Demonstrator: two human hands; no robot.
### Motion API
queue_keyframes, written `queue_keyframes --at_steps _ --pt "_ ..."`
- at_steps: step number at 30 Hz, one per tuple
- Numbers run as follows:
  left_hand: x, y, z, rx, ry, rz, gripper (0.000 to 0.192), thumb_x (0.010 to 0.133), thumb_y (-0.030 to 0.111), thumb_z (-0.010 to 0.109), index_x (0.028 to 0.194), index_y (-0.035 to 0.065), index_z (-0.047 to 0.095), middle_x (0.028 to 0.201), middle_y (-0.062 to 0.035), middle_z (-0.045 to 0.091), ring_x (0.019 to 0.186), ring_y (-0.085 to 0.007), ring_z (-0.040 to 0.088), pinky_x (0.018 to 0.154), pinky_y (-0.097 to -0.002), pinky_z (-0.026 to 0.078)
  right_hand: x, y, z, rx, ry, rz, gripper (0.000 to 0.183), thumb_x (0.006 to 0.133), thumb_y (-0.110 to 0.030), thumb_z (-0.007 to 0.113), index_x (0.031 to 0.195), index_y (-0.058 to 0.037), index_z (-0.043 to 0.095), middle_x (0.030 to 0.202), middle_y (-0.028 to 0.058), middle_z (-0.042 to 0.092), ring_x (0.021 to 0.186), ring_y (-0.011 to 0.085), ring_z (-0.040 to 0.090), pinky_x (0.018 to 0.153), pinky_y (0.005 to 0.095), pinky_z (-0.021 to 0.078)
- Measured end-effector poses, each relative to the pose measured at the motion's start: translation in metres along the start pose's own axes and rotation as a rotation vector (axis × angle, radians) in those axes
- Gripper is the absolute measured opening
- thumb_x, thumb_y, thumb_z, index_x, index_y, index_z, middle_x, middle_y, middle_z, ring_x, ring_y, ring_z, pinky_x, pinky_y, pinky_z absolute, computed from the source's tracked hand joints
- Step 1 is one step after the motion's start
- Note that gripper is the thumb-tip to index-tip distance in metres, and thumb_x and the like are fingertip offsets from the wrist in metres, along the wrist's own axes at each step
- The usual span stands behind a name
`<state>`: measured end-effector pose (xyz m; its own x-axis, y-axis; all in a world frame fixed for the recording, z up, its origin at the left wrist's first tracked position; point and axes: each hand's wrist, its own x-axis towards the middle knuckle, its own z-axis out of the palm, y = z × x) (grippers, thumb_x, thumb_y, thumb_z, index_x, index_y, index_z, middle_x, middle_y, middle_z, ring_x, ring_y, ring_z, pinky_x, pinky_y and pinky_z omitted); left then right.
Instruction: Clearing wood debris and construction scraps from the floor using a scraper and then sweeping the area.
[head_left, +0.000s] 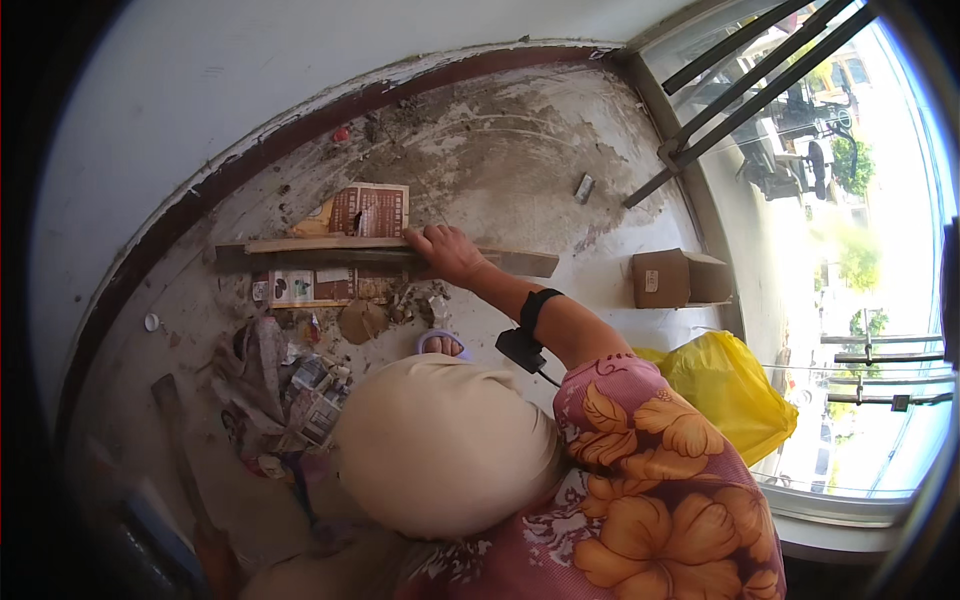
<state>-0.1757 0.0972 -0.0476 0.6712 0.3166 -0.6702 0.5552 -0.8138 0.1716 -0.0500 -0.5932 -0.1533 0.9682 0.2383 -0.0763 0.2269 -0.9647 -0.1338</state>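
A length of weathered timber (330, 259) with a paler strip (322, 244) along its upper edge lies across printed cardboard on the floor. My right hand (448, 251) grips this timber right of its middle, the fingers over its far edge. At the lower left, my left hand (217, 559) is dim and partly cut off by the dark rim. It holds a long tool (178, 435) with a wider flat end pointing away from me; its exact kind is too blurred to tell. My bent knee (442, 442) hides part of the floor between the hands.
Crumpled cloth and paper (277, 397) lie left of my knee, near my slippered foot (442, 345). A cardboard box (679, 279) and a yellow plastic bag (720, 397) stand by the window at right. Metal bars (697, 154) lean there. A small block (584, 187) lies beyond.
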Motion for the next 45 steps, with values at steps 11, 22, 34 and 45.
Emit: queue_keyframes --at_steps 11,22,34,45 --pt "-0.03 0.066 -0.085 -0.268 -0.056 0.037 0.038 0.094 0.028 0.044 0.12 0.0009 0.051 0.078 -0.0015 0.051 0.058 -0.0115 0.046 0.051 -0.0267 0.039 -0.007 -0.011 -0.008 0.155 0.056 0.049 0.056 0.08 -0.035 0.063 0.128 -0.0128 0.045 0.103 0.013 0.05 0.099 0.0322 0.05 0.087 0.0431 0.0387" --pt "-0.014 0.086 -0.134 0.121 0.04 0.111 0.034 0.094 0.024 0.047 0.116 -0.0006 0.054 0.081 -0.0051 0.054 0.058 -0.0088 0.046 0.05 -0.0251 0.038 -0.003 -0.042 -0.009 0.223 -0.145 0.1 0.052 0.066 -0.024 0.076 0.107 -0.0061 0.049 0.099 0.0143 0.058 0.095 0.0347 0.057 0.08 0.0428 0.0485" --pt "0.008 0.098 -0.082 -0.015 -0.024 0.023 0.036 0.091 0.019 0.052 0.124 0.0047 0.046 0.071 -0.0033 0.05 0.05 -0.0111 0.049 0.043 -0.0275 0.045 -0.032 0.004 -0.01 0.267 -0.133 0.199 0.043 0.064 -0.013 0.068 0.102 -0.0065 0.047 0.094 0.0175 0.058 0.092 0.0375 0.058 0.075 0.0446 0.0486" --pt "0.059 0.143 -0.013 0.285 -0.459 0.447 0.075 0.08 0.026 0.069 0.139 0.0007 0.031 0.093 -0.0158 0.067 0.084 -0.0223 0.065 0.076 -0.0337 0.051 -0.027 -0.004 -0.044 0.977 -0.218 0.421 0.047 0.065 -0.005 0.061 0.11 -0.0009 0.049 0.085 0.0093 0.059 0.075 0.0186 0.056 0.07 0.0342 0.0476"
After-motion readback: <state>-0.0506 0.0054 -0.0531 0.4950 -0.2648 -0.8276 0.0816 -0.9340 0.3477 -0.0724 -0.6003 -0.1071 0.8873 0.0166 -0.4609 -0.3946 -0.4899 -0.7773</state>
